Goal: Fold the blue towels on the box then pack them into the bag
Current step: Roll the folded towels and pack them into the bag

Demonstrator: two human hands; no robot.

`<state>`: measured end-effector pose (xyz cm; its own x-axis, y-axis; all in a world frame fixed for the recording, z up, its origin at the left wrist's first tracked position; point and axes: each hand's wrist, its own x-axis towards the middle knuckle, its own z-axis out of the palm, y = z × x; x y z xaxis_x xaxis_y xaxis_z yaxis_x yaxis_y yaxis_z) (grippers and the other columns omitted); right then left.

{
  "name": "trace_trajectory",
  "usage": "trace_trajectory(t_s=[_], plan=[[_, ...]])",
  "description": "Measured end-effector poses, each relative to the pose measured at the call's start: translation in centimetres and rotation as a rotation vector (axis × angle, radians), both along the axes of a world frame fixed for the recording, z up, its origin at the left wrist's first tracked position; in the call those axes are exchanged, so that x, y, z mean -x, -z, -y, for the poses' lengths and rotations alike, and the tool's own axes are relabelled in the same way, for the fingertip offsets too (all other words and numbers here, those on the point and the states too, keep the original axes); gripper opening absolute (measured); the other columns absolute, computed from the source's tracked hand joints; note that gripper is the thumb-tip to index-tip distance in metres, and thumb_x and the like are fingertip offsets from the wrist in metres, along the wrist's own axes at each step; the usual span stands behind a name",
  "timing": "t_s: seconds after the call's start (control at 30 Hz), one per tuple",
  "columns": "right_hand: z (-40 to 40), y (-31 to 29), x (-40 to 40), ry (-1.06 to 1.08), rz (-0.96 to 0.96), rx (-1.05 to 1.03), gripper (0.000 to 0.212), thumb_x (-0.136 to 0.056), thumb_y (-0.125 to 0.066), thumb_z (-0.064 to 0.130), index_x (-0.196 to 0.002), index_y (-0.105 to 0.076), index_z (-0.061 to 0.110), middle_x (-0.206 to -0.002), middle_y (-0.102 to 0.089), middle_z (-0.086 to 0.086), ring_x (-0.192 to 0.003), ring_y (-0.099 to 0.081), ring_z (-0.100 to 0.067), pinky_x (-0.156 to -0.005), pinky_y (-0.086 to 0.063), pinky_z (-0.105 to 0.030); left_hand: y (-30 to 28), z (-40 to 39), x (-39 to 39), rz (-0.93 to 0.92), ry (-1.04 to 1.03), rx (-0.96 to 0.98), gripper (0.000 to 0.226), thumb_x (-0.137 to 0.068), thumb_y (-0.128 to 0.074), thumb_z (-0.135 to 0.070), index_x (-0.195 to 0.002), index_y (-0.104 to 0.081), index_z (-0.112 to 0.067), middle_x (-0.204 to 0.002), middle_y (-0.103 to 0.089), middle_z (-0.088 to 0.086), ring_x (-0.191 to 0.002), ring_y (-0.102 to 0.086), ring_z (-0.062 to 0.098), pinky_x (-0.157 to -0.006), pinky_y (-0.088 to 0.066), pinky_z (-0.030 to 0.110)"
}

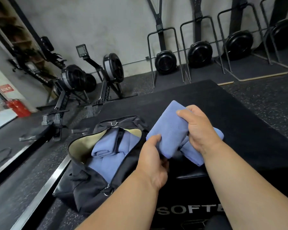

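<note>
A folded blue towel [169, 130] is held above a black box [239, 117], between two bare hands. The left hand [152, 161] grips its near corner, thumb on top and fingers curled beneath. The right hand [198, 128] grips its right edge, fingers curled over the cloth. A second towel [192, 154] lies on the box just under the right hand. To the left, an open black bag [90, 185] rests on the box, with more folded towels [110, 151] inside. Rowing machines [83, 80] stand behind, along a grey wall [90, 22].
</note>
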<state>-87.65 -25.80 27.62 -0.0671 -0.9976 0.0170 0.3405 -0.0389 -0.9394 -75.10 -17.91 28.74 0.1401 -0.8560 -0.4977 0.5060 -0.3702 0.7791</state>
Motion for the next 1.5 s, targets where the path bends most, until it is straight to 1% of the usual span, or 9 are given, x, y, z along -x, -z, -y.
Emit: trace_trajectory(t_s=[0.17,0.4,0.5,0.63,0.73,0.93,1.2,1.37,1.5], plan=[[-0.8,-2.2,-3.5,-0.020,0.325,0.064,0.017,-0.095,-0.060,0.015,-0.082,-0.050,0.020,-0.077,-0.057,-0.001,-0.075,-0.057,-0.016,-0.068,-0.044,-0.035,-2.2,-1.6,-2.3,-0.179,-0.032,0.091,0.045,-0.096,-0.061,-0.042,-0.132,-0.069,-0.015,-0.121,-0.075,0.009,-0.114,-0.067,0.030,-0.109,-0.048,0.049],[-2.0,-3.5,-8.2,-0.275,0.463,0.147,0.007,-0.088,-0.061,0.025,-0.089,-0.057,0.019,-0.093,-0.063,-0.004,-0.090,-0.062,-0.021,-0.077,-0.048,-0.038,-5.1,-3.3,-8.2,0.014,-0.144,0.416,0.033,-0.100,-0.062,-0.027,-0.126,-0.071,-0.007,-0.121,-0.077,0.011,-0.118,-0.071,0.026,-0.111,-0.051,0.045],[-3.0,-4.0,-10.2,-0.369,0.406,0.152,0.036,-0.083,-0.070,0.034,-0.108,-0.056,0.012,-0.104,-0.063,-0.014,-0.098,-0.061,-0.030,-0.081,-0.048,-0.040,-5.7,-3.9,-12.0,0.107,-0.185,0.471,0.047,-0.094,-0.066,-0.023,-0.133,-0.063,0.002,-0.124,-0.073,0.021,-0.118,-0.071,0.034,-0.106,-0.055,0.047],[-4.0,-4.1,-12.1,-0.580,0.244,0.122,0.068,-0.076,-0.078,0.040,-0.138,-0.052,0.026,-0.119,-0.069,-0.011,-0.109,-0.060,-0.028,-0.098,-0.043,-0.047,-6.2,-4.7,-17.0,0.231,-0.244,0.506,0.039,-0.085,-0.074,-0.024,-0.115,-0.058,-0.005,-0.110,-0.074,0.017,-0.102,-0.072,0.037,-0.089,-0.058,0.050],[-5.1,-4.1,-13.6,-0.767,0.060,0.155,0.060,-0.086,-0.071,0.035,-0.143,-0.055,0.041,-0.116,-0.066,-0.007,-0.107,-0.059,-0.029,-0.089,-0.046,-0.042,-6.4,-4.9,-19.6,0.252,-0.308,0.534,0.030,-0.083,-0.075,-0.020,-0.108,-0.059,-0.018,-0.099,-0.070,0.010,-0.092,-0.065,0.030,-0.080,-0.051,0.046],[-5.9,-3.1,-15.8,-0.659,-0.319,0.239,0.049,-0.088,-0.074,0.016,-0.129,-0.063,0.039,-0.117,-0.071,-0.016,-0.110,-0.070,-0.027,-0.107,-0.050,-0.054,-5.1,-4.4,-20.8,0.145,-0.328,0.449,0.071,-0.081,-0.083,-0.023,-0.144,-0.052,-0.013,-0.140,-0.063,0.022,-0.124,-0.066,0.038,-0.099,-0.056,0.059],[-5.7,-2.6,-16.5,-0.561,-0.417,0.270,0.037,-0.098,-0.068,0.016,-0.127,-0.060,0.038,-0.091,-0.072,0.012,-0.084,-0.067,-0.004,-0.082,-0.050,-0.023,-1.1,-4.8,-18.8,0.026,-0.118,0.263,0.043,-0.105,-0.056,-0.028,-0.140,-0.060,-0.005,-0.129,-0.072,0.020,-0.120,-0.070,0.034,-0.102,-0.057,0.049],[-3.3,-1.9,-15.7,0.100,-1.048,0.609,0.005,-0.087,-0.070,0.029,-0.087,-0.069,0.035,-0.093,-0.058,0.014,-0.086,-0.051,-0.011,-0.081,-0.042,-0.030,0.5,-4.0,-20.1,0.243,-0.149,0.151,0.038,-0.094,-0.070,-0.027,-0.130,-0.064,-0.018,-0.113,-0.079,0.011,-0.103,-0.077,0.031,-0.092,-0.061,0.050],[-1.9,-1.3,-15.1,0.090,-1.528,0.428,0.010,-0.086,-0.066,0.036,-0.090,-0.075,0.034,-0.125,-0.058,0.004,-0.107,-0.053,-0.027,-0.089,-0.041,-0.039,1.1,-3.5,-19.8,0.369,-0.049,0.109,0.021,-0.096,-0.066,-0.018,-0.117,-0.068,-0.015,-0.095,-0.080,0.009,-0.085,-0.077,0.027,-0.072,-0.061,0.037]])
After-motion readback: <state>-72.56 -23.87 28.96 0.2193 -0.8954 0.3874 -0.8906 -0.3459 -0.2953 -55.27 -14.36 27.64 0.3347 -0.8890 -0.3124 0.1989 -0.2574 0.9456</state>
